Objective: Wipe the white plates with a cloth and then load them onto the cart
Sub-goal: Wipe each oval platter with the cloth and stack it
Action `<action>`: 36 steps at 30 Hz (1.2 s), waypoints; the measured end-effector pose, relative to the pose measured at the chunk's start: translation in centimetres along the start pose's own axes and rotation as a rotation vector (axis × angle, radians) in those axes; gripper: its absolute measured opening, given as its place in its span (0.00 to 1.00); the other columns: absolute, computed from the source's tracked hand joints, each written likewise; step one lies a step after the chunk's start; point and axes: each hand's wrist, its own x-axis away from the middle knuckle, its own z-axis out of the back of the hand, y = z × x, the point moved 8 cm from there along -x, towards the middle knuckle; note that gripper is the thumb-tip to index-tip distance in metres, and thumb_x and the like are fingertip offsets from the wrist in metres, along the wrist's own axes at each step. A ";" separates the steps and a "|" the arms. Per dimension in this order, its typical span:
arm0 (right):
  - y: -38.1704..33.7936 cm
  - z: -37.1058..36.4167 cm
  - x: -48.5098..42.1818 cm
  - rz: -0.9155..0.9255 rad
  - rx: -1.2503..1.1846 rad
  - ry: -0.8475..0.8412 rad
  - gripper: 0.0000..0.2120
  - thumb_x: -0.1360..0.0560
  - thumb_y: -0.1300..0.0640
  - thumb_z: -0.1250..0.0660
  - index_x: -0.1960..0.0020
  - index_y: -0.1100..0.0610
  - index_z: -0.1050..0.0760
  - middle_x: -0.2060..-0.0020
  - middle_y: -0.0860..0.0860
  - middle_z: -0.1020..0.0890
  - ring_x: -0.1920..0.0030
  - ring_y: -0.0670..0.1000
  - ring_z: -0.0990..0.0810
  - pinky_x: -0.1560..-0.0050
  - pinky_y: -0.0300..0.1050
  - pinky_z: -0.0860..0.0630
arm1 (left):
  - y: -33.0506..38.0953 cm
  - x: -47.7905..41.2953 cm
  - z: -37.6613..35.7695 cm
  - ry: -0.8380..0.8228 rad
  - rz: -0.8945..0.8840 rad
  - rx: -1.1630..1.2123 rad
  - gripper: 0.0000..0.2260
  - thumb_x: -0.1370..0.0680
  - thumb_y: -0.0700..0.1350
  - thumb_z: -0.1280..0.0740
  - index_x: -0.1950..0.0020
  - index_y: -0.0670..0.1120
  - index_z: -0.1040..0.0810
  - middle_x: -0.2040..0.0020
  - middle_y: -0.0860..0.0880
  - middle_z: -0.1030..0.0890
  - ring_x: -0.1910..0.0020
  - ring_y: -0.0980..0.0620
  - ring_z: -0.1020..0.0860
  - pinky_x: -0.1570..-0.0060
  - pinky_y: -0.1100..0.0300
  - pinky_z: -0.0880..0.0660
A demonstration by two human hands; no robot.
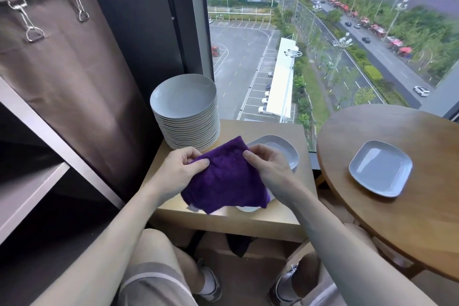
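Two hands hold a purple cloth over a low table, lower centre of frame.

Both the left hand (pixel 178 169) and the right hand (pixel 268 164) have their fingers curled, thumb against forefinger, each pinching one upper edge of the purple cloth (pixel 223 181), which hangs spread between them above the small wooden table (pixel 248 221). Just behind the cloth, a square white plate (pixel 285 149) lies on that table, partly hidden. Farther back, at centre, a tall stack of round white plates (pixel 186 112) stands by the window. At right, another square plate (pixel 381 167) sits on a round table (pixel 360 206). The cart's shelf (pixel 29 191) is at the left edge.
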 end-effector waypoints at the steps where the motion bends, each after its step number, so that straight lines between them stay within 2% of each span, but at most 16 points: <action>1: 0.2 -0.5 0.0 0.004 0.001 0.007 0.08 0.18 0.59 0.32 0.56 0.54 0.18 0.63 0.47 0.16 0.60 0.46 0.21 0.55 0.45 0.25 | 0.0 0.1 -0.1 -0.036 0.013 0.006 0.07 0.20 0.45 0.27 0.52 0.42 0.21 0.61 0.43 0.16 0.64 0.47 0.19 0.67 0.59 0.24; 3: 0.4 -1.3 0.0 0.013 0.000 0.017 0.07 0.18 0.59 0.32 0.54 0.55 0.18 0.62 0.48 0.16 0.60 0.46 0.20 0.54 0.46 0.24 | 0.3 0.3 -0.6 -0.124 0.021 -0.008 0.14 0.23 0.51 0.25 0.47 0.43 0.22 0.57 0.44 0.13 0.62 0.47 0.15 0.66 0.59 0.22; 4: 0.5 -1.6 0.0 0.015 -0.004 0.020 0.07 0.18 0.59 0.33 0.53 0.56 0.18 0.61 0.49 0.16 0.59 0.46 0.20 0.53 0.47 0.23 | 0.7 0.4 -0.8 -0.148 0.011 -0.047 0.14 0.23 0.52 0.24 0.45 0.45 0.21 0.55 0.45 0.13 0.59 0.48 0.14 0.64 0.59 0.21; 8: 0.8 -1.7 0.0 0.014 -0.006 0.042 0.07 0.17 0.58 0.34 0.52 0.57 0.19 0.59 0.50 0.16 0.58 0.47 0.20 0.50 0.49 0.23 | 1.1 0.0 -1.6 -0.125 -0.014 -0.161 0.05 0.19 0.47 0.28 0.49 0.45 0.19 0.57 0.49 0.13 0.60 0.52 0.16 0.61 0.59 0.20; 12: 1.1 -0.7 0.0 0.058 0.109 0.107 0.08 0.18 0.57 0.33 0.54 0.57 0.19 0.60 0.51 0.16 0.59 0.47 0.20 0.51 0.51 0.22 | 0.9 -0.1 -3.5 -0.156 0.003 -0.091 0.05 0.16 0.42 0.33 0.47 0.39 0.23 0.57 0.45 0.17 0.59 0.49 0.20 0.57 0.53 0.23; 15: 1.8 0.2 0.1 0.064 0.136 0.176 0.08 0.18 0.57 0.33 0.56 0.55 0.20 0.61 0.49 0.17 0.60 0.47 0.20 0.53 0.50 0.23 | 1.5 -0.1 -4.8 -0.145 -0.047 -0.192 0.06 0.17 0.43 0.33 0.49 0.41 0.23 0.59 0.45 0.18 0.60 0.48 0.20 0.56 0.47 0.24; 18: 2.3 0.6 0.4 0.066 0.128 0.218 0.08 0.18 0.56 0.34 0.55 0.53 0.20 0.61 0.48 0.16 0.58 0.48 0.18 0.51 0.50 0.21 | 1.9 -0.2 -5.4 -0.049 -0.087 -0.258 0.05 0.17 0.45 0.33 0.49 0.44 0.21 0.55 0.43 0.16 0.55 0.43 0.19 0.52 0.42 0.22; 21: 2.3 0.8 0.4 0.069 0.154 0.186 0.06 0.18 0.53 0.33 0.52 0.53 0.19 0.57 0.47 0.16 0.54 0.47 0.18 0.47 0.50 0.20 | 1.5 -0.5 -4.9 0.028 -0.093 -0.256 0.05 0.17 0.44 0.33 0.51 0.49 0.19 0.56 0.47 0.15 0.55 0.47 0.18 0.53 0.46 0.22; 24: 2.9 0.2 0.6 0.005 0.096 0.022 0.07 0.22 0.50 0.28 0.46 0.52 0.20 0.51 0.47 0.16 0.49 0.49 0.16 0.45 0.51 0.18 | 0.9 -1.0 -4.7 -0.029 -0.051 -0.154 0.08 0.17 0.43 0.33 0.53 0.51 0.17 0.57 0.46 0.14 0.59 0.50 0.17 0.55 0.49 0.22; 26: 3.3 0.0 0.7 -0.008 0.101 -0.002 0.08 0.24 0.54 0.27 0.45 0.51 0.21 0.50 0.47 0.16 0.49 0.48 0.17 0.46 0.48 0.19 | 0.9 -1.9 -5.2 -0.089 -0.039 -0.178 0.08 0.17 0.43 0.32 0.54 0.53 0.17 0.58 0.46 0.14 0.61 0.51 0.18 0.56 0.50 0.22; 28: 3.6 0.3 0.6 -0.023 0.091 0.063 0.08 0.25 0.59 0.27 0.48 0.52 0.22 0.53 0.47 0.17 0.52 0.45 0.18 0.49 0.46 0.19 | 1.4 -3.1 -5.6 -0.111 -0.080 -0.332 0.06 0.19 0.45 0.30 0.54 0.54 0.17 0.59 0.50 0.14 0.61 0.54 0.19 0.55 0.52 0.23; 30: 4.2 0.7 0.4 -0.083 0.020 0.109 0.07 0.26 0.61 0.28 0.49 0.55 0.22 0.55 0.50 0.16 0.55 0.47 0.17 0.51 0.49 0.19 | 2.2 -4.1 -5.7 -0.070 -0.125 -0.494 0.04 0.22 0.48 0.27 0.52 0.56 0.20 0.60 0.53 0.17 0.60 0.53 0.19 0.54 0.51 0.22; 32: 4.6 1.0 0.1 -0.126 -0.046 0.119 0.10 0.28 0.59 0.28 0.48 0.57 0.23 0.55 0.54 0.16 0.55 0.50 0.16 0.51 0.52 0.18 | 2.9 -4.4 -5.6 0.018 -0.154 -0.552 0.12 0.25 0.51 0.24 0.50 0.55 0.27 0.59 0.52 0.19 0.60 0.53 0.20 0.56 0.52 0.23; 34: 4.6 1.1 -0.1 -0.142 -0.105 0.113 0.14 0.31 0.55 0.28 0.47 0.57 0.23 0.57 0.54 0.16 0.56 0.51 0.16 0.54 0.51 0.18 | 3.3 -4.1 -5.7 0.100 -0.197 -0.585 0.16 0.25 0.52 0.25 0.53 0.54 0.33 0.62 0.53 0.22 0.62 0.53 0.22 0.61 0.52 0.27; 36: 4.5 1.1 -0.3 -0.142 -0.148 0.100 0.16 0.33 0.54 0.28 0.47 0.57 0.23 0.58 0.53 0.15 0.57 0.51 0.16 0.56 0.48 0.20 | 2.9 -3.4 -6.4 0.113 -0.236 -0.612 0.14 0.23 0.51 0.28 0.56 0.54 0.34 0.63 0.54 0.23 0.62 0.53 0.24 0.62 0.52 0.30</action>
